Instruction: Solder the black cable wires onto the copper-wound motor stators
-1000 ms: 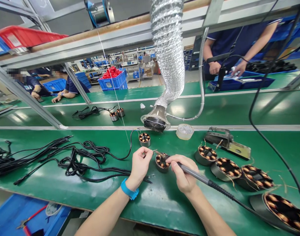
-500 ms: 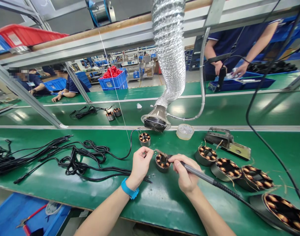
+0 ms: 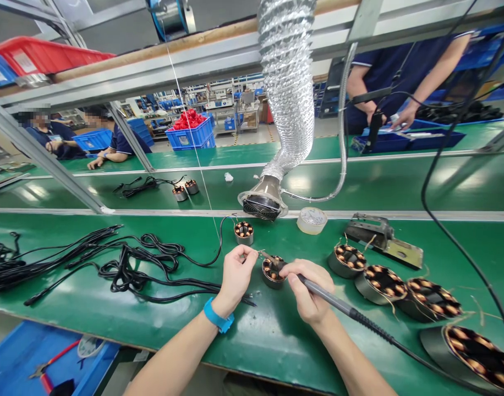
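My right hand (image 3: 310,289) is closed on the handle of a grey soldering iron (image 3: 332,298), whose tip points left above a round copper-wound stator (image 3: 273,272). Left of that stator, my left hand (image 3: 239,275) pinches a thin wire end (image 3: 261,252) between thumb and finger. The iron's tip is close to this wire; whether they touch is too small to tell. A blue band (image 3: 218,315) is around my left wrist. Behind my hands stands a second small stator (image 3: 244,233) with a black cable (image 3: 202,264) leading off to the left.
Several larger stators (image 3: 381,284) and a metal stand (image 3: 384,242) are at the right. A tape roll (image 3: 312,220) lies near an extractor nozzle (image 3: 262,201). Bundled black cables (image 3: 130,275) cover the left. Pliers (image 3: 49,366) lie in a blue tray (image 3: 12,352). People work across the bench.
My right hand and the iron have shifted slightly left, the iron's tip now a little lower. My left hand keeps its pinch nearly in place.
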The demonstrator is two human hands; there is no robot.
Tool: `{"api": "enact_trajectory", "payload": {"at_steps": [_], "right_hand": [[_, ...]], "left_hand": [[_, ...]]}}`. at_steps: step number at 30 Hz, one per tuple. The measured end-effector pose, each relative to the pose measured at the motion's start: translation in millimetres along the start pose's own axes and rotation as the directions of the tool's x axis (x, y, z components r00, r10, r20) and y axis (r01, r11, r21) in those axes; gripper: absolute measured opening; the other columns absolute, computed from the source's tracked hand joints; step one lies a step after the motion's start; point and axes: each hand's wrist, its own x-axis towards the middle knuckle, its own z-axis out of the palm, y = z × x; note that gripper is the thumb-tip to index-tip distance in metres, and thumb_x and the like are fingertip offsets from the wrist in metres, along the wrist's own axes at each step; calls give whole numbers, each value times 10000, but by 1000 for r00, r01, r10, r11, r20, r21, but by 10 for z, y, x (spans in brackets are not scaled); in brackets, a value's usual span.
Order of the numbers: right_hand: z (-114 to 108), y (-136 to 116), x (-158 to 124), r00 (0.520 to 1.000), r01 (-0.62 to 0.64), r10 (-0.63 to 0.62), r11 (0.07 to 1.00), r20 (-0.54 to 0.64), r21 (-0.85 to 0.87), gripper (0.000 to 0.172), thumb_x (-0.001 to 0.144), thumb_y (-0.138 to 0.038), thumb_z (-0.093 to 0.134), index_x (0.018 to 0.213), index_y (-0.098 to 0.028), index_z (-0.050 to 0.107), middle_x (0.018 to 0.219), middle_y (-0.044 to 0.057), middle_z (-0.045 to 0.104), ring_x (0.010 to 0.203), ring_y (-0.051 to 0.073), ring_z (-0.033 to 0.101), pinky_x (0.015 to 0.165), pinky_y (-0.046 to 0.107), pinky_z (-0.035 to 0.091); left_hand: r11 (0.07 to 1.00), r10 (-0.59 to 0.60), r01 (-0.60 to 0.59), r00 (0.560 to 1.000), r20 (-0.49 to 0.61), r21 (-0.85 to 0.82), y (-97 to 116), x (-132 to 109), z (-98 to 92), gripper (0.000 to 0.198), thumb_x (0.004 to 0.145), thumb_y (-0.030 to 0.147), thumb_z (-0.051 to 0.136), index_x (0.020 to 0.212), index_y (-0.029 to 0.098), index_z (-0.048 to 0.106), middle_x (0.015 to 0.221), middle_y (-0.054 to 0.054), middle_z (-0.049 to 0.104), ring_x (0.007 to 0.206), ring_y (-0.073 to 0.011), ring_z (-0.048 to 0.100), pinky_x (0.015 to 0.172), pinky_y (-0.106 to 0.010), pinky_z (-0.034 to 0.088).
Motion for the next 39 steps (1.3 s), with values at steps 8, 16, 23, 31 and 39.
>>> {"api": "enact_trajectory", "payload": {"at_steps": [8, 16, 23, 31, 39], "right_hand": [[-13, -4, -18, 997, 16, -17, 1000, -71, -16, 160, 863, -165, 504, 775, -206, 631, 633, -14, 608, 533, 133, 534, 544, 283, 411], [-6, 24, -56, 991, 3, -2, 1000, -136, 9, 159, 863, -151, 512, 787, -207, 641, 624, -13, 587, 537, 134, 511, 539, 289, 409], [-7, 11, -44, 989, 13, -10, 1000, -145, 16, 162, 867, -149, 512, 780, -203, 637, 621, -15, 575, 542, 125, 491, 541, 286, 392], [-6, 4, -50, 989, 7, -2, 999, -145, 34, 155, 869, -153, 517, 780, -197, 636, 608, -24, 556, 531, 113, 470, 530, 275, 364], [-10, 1, -38, 991, 21, -16, 999, -134, 31, 158, 873, -152, 512, 778, -196, 631, 627, -22, 573, 546, 114, 482, 545, 276, 373]], "left_hand": [[1000, -6, 6, 1000, -4, -4, -13, 1, -4, 197, 834, 304, 622, 740, 131, 624, 696, -1, 577, 650, -112, 459, 643, -230, 366], [1000, -11, 11, 1000, -10, 0, -13, 5, 0, 196, 828, 304, 627, 735, 132, 627, 697, 1, 584, 653, -112, 471, 643, -225, 369], [1000, -12, 12, 1000, -4, -4, -12, 10, -5, 200, 829, 306, 626, 735, 130, 624, 699, 0, 583, 652, -111, 468, 632, -224, 363], [1000, -18, 18, 1000, -2, -7, -22, 9, 1, 196, 826, 303, 628, 728, 133, 622, 698, 3, 584, 657, -111, 473, 641, -222, 367], [1000, -26, 26, 1000, 1, -17, 19, -14, -1, 196, 824, 302, 625, 718, 138, 613, 685, 8, 569, 643, -108, 462, 630, -222, 360]]}}
